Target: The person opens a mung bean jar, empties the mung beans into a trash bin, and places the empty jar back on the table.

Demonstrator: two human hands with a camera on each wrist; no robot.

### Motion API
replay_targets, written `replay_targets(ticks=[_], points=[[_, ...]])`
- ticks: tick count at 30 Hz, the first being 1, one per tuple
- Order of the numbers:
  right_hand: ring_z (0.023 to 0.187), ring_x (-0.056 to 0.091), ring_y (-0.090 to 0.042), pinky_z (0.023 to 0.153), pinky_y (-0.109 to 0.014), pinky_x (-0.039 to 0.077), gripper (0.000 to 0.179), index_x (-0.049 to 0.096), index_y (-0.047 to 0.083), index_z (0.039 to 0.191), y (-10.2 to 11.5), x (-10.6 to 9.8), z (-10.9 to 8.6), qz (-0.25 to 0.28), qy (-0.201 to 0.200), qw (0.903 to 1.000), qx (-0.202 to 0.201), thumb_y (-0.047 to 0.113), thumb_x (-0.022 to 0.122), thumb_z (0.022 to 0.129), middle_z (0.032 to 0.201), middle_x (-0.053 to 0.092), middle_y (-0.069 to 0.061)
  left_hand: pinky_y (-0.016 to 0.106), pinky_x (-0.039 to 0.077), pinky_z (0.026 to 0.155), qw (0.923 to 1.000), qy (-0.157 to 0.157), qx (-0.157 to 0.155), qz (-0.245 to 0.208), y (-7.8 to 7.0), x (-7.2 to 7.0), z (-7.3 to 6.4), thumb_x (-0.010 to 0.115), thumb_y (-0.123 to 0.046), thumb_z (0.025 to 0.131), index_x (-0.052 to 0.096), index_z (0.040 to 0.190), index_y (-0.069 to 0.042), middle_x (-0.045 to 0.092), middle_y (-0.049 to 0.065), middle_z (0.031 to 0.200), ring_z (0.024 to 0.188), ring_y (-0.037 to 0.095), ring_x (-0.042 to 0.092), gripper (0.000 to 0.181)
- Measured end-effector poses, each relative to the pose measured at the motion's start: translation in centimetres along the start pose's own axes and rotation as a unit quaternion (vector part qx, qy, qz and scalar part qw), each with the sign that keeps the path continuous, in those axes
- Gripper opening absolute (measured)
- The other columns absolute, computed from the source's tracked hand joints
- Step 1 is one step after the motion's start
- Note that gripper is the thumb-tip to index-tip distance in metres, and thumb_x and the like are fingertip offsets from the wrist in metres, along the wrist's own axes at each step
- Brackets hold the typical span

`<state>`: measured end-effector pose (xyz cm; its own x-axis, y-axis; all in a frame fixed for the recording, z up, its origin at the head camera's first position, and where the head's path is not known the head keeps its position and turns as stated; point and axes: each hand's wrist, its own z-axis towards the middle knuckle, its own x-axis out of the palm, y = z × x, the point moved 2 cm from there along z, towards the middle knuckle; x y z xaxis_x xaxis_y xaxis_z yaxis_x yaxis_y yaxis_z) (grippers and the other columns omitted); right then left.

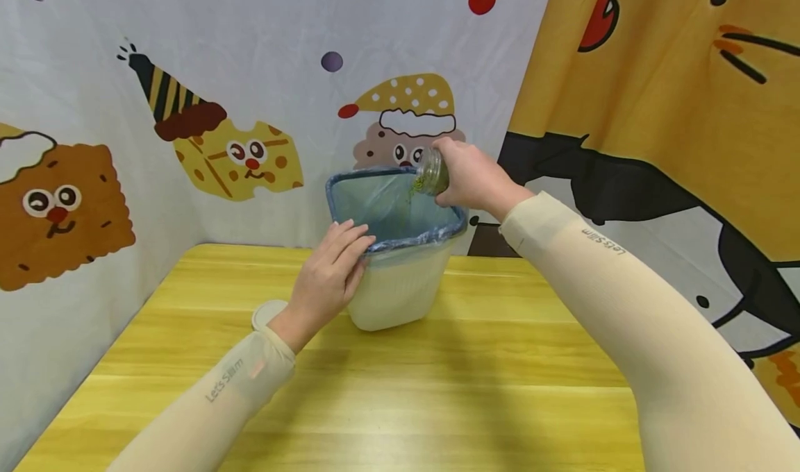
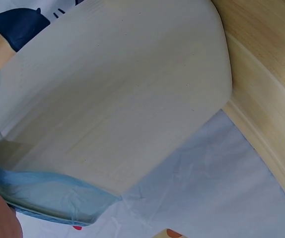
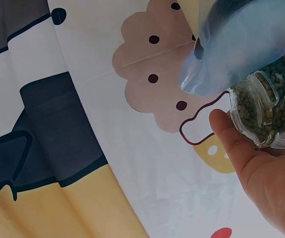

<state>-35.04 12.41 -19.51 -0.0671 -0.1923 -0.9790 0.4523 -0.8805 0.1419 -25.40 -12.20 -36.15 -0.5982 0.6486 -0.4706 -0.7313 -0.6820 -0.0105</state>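
Observation:
A whitish trash bin (image 1: 400, 291), lined with a blue plastic bag (image 1: 375, 201), stands on the table, tilted in the head view. My left hand (image 1: 328, 271) holds its near left rim, fingers over the bag's edge and thumb on the outer side. Above the bin's right side my right hand (image 1: 471, 177) grips a small clear glass jar (image 1: 432, 172), tipped with its mouth toward the bin. Small green beans (image 3: 284, 96) fill much of the jar, and some fall from its mouth into the bag. The bin's inner bottom is hidden.
A round white lid (image 1: 267, 312) lies on the yellow wood-grain table (image 1: 400, 402), partly hidden behind the left wrist. Close behind the bin hangs a white cloth (image 1: 262, 55) with cartoon prints, and an orange printed cloth (image 1: 656, 111) hangs at right.

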Motion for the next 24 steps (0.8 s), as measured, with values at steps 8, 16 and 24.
replay_targets(ticks=[8, 16, 24], points=[[0.142, 0.056, -0.038, 0.108, -0.053, 0.058, 0.096, 0.032, 0.006, 0.165, -0.13, 0.04, -0.42, -0.003, -0.001, 1.0, -0.006, 0.014, 0.088, 0.088, 0.165, 0.047, -0.018, 0.058, 0.046, 0.123, 1.0, 0.003, 0.002, -0.001, -0.06, 0.05, -0.1, 0.075, -0.007, 0.099, 0.069, 0.136, -0.003, 0.069, 0.017, 0.14, 0.14, 0.038, 0.06, 0.037], [0.144, 0.054, -0.038, 0.108, -0.053, 0.058, 0.095, 0.031, 0.005, 0.165, 0.28, -0.29, -0.37, -0.022, 0.0, 0.9997, -0.012, 0.014, 0.087, 0.088, 0.165, 0.046, -0.018, 0.06, 0.047, 0.121, 1.0, -0.002, -0.002, -0.002, 0.01, -0.2, -0.1, 0.076, -0.007, 0.098, 0.069, 0.135, -0.003, 0.07, 0.018, 0.139, 0.14, 0.038, 0.061, 0.038], [0.147, 0.052, -0.037, 0.111, -0.053, 0.056, 0.096, 0.031, 0.006, 0.165, 0.71, -0.92, -0.66, -0.037, 0.002, 0.9993, -0.007, 0.016, 0.088, 0.088, 0.166, 0.045, -0.017, 0.058, 0.046, 0.123, 1.0, 0.0, -0.002, -0.006, -0.29, -0.3, -0.01, 0.076, -0.008, 0.098, 0.069, 0.136, -0.004, 0.069, 0.017, 0.14, 0.141, 0.038, 0.06, 0.038]])
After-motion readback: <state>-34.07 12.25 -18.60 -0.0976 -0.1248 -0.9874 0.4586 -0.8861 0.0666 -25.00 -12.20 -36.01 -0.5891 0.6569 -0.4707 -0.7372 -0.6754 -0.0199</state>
